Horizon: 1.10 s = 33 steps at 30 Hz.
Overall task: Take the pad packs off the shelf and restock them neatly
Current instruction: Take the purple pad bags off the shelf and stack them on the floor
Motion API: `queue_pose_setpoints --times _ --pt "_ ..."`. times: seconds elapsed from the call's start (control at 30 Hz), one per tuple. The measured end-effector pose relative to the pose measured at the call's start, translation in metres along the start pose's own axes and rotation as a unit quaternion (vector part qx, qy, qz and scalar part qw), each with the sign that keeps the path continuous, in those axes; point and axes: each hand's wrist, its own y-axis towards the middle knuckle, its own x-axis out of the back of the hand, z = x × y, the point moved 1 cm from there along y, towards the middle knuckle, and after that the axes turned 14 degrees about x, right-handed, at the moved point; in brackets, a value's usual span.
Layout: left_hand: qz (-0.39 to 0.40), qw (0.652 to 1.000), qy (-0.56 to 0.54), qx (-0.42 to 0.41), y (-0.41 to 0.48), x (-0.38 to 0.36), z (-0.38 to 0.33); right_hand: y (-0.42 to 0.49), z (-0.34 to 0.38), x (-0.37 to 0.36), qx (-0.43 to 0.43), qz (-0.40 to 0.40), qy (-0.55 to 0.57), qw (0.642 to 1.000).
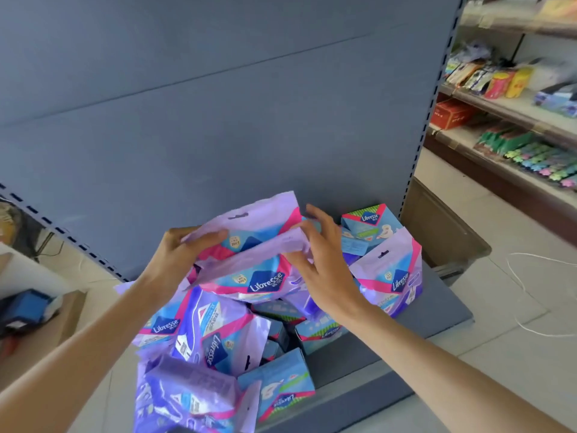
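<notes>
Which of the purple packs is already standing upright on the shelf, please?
The rightmost pack, standing before the blue box; the held packs are tilted in the air, and the heap lies jumbled.

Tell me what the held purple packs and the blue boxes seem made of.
The purple packs look like thin glossy plastic film: they crease, sag and catch glare. The blue boxes look like printed cardboard, judging by flat faces and crisp edges.
</notes>
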Motion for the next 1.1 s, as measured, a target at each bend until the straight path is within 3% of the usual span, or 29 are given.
queue_pose_setpoints --times 0.1,0.2,0.27,0.43,0.63,0.73,0.9,1.0,1.1 --pt "0.048 0.998 -0.039 0.032 -0.005 -0.007 -0.009 0.011 0.013 0.006 -0.036 -0.063 0.089 0.993" --pt "0.153 0.978 -0.118 0.071 -0.015 -0.021 -0.014 0.011 0.012 0.014 -0.129 -0.128 0.115 0.977" --pt "0.195 0.967 -0.153 0.054 -0.026 -0.033 -0.017 0.003 0.010 0.026 -0.195 -0.162 0.163 0.954" --pt "0.192 0.981 0.021 -0.030 -0.055 -0.102 -0.020 -0.035 0.003 0.083 -0.325 -0.232 0.253 0.881" --pt "0.191 0.976 0.084 0.064 -0.060 -0.212 -0.010 -0.109 -0.001 0.181 -0.393 -0.309 0.250 0.829" --pt "0.269 0.949 0.070 0.150 -0.073 -0.273 -0.001 -0.170 0.008 0.228 -0.371 -0.311 0.300 0.822" --pt "0.410 0.868 0.074 0.270 -0.112 -0.362 0.045 -0.300 0.022 0.260 -0.417 -0.367 0.262 0.789" --pt "0.455 0.821 0.096 0.330 -0.134 -0.403 0.089 -0.366 0.019 0.260 -0.454 -0.364 0.224 0.782" --pt "0.455 0.809 0.093 0.362 -0.148 -0.429 0.136 -0.418 0.010 0.256 -0.483 -0.373 0.200 0.767"
